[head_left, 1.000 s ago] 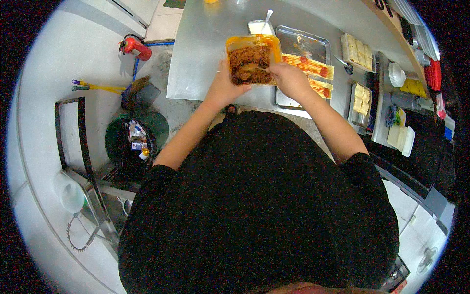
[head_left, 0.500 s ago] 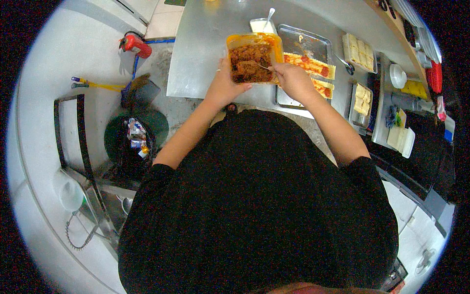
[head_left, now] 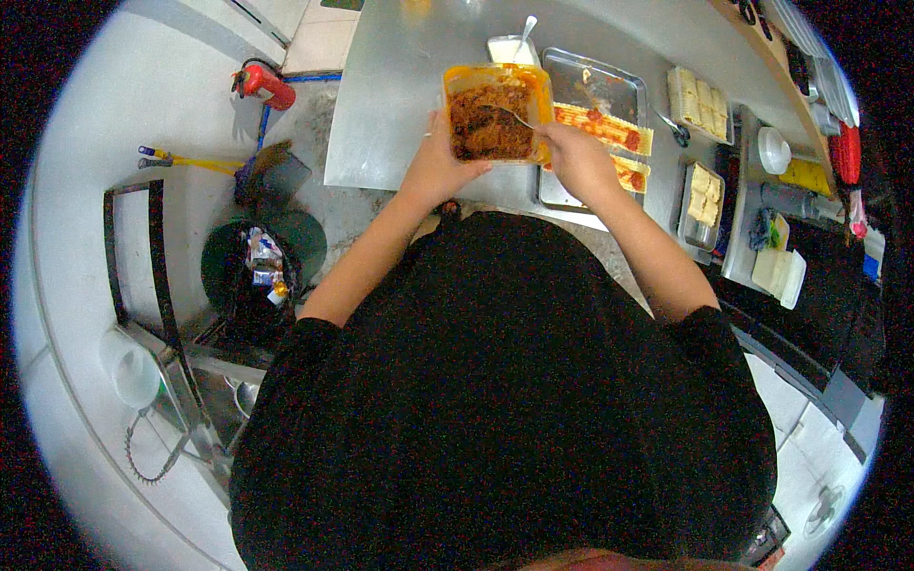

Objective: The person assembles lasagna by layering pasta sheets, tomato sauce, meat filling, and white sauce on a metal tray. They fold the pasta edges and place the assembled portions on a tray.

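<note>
A clear plastic tub [head_left: 546, 84] with orange-stained walls is tilted so that the brown minced meat sauce [head_left: 484, 141] inside shows. My left hand [head_left: 440, 164] grips its left side and lower edge. Pinched in my right hand [head_left: 577, 164] is the handle of a metal spoon [head_left: 519, 118], its bowl down in the meat. Right behind that hand lies a metal tray [head_left: 621, 78] with ruffled pasta sheets [head_left: 617, 135] smeared with red sauce. Beyond the tub stands a small container of white cream [head_left: 505, 46] with another spoon [head_left: 526, 29] upright in it.
On the steel table [head_left: 390, 95], scissors [head_left: 678, 130] lie right of the tray. Further right are a tray of pale rolls [head_left: 700, 100] and a smaller pan [head_left: 702, 205]. An open bin [head_left: 224, 271] and a red fire extinguisher [head_left: 267, 88] stand left on the floor.
The spoon's bowl has moved up within the tub, and its angle has changed. The tub has shifted very slightly right. Both hands keep their hold.
</note>
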Demonstrator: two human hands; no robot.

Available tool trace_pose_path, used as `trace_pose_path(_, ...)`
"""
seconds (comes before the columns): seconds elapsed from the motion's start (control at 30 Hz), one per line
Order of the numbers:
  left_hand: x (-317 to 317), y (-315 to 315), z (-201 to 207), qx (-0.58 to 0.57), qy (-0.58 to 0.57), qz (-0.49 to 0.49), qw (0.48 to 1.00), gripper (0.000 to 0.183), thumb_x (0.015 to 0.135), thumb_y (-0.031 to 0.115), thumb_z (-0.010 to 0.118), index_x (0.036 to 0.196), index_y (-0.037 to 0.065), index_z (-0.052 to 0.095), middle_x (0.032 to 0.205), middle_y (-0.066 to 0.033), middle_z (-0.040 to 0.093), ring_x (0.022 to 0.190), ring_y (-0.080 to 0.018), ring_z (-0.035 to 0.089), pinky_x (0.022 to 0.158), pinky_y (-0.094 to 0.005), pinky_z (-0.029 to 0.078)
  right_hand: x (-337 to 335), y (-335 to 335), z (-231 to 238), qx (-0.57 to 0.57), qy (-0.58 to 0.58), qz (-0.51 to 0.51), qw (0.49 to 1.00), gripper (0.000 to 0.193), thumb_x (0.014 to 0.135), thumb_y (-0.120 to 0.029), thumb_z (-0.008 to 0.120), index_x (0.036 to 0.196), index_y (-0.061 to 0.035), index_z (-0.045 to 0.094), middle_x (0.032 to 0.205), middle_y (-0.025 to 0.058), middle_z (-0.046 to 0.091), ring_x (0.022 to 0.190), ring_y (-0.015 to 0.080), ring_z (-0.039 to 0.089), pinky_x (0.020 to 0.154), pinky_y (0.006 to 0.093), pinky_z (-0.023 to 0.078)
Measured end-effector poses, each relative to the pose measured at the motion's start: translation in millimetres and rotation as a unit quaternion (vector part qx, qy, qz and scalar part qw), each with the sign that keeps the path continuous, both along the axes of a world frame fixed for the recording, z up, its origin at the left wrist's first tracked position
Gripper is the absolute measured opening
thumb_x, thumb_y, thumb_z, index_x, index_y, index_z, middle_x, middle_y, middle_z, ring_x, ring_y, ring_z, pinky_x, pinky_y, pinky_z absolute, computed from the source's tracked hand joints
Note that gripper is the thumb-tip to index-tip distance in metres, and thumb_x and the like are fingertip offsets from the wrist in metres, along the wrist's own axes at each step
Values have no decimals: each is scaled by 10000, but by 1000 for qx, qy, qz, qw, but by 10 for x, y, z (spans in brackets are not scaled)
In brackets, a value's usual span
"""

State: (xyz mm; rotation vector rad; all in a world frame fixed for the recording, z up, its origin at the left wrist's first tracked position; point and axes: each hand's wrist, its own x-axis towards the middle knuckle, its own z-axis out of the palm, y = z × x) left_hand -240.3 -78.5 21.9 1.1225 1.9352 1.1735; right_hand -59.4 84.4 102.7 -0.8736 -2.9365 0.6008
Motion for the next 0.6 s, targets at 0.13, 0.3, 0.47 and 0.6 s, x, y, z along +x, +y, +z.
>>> trace_pose_path(0.13,4,-17,-28,-3,13,10,1000,1074,681,259,888,1504,-23,258,1532,-334,312,1459,-462,262,1209,-455,257,158,-37,111,-24,18,-53,998,269,926,-172,540,1149,-89,666,1019,188,701,934,373,685,812,501,539)
trace_pose_path(0.3,57,-32,11,-19,48,27,998,1003,681,245,888,1456,-19,309,1464,-323,385,1394,-458,372,1175,-452,322,21,39,101,26,-115,-33,992,242,910,-167,551,1088,-72,684,974,201,702,921,384,685,808,498,539)
trace_pose_path(0.47,15,-24,102,-5,24,6,1000,1052,710,328,877,1498,-23,274,1490,-292,408,1381,-426,423,1159,-441,341,-307,119,20,5,-243,13,970,241,869,-158,556,1033,-65,706,959,203,710,926,381,689,827,498,537)
trace_pose_path(0.6,4,-20,105,2,9,-3,1000,1004,698,277,878,1472,-13,308,1453,-271,436,1351,-425,446,1138,-452,367,-441,153,-38,-10,-213,78,974,241,847,-150,572,1024,-71,715,968,198,712,925,376,689,830,495,538)
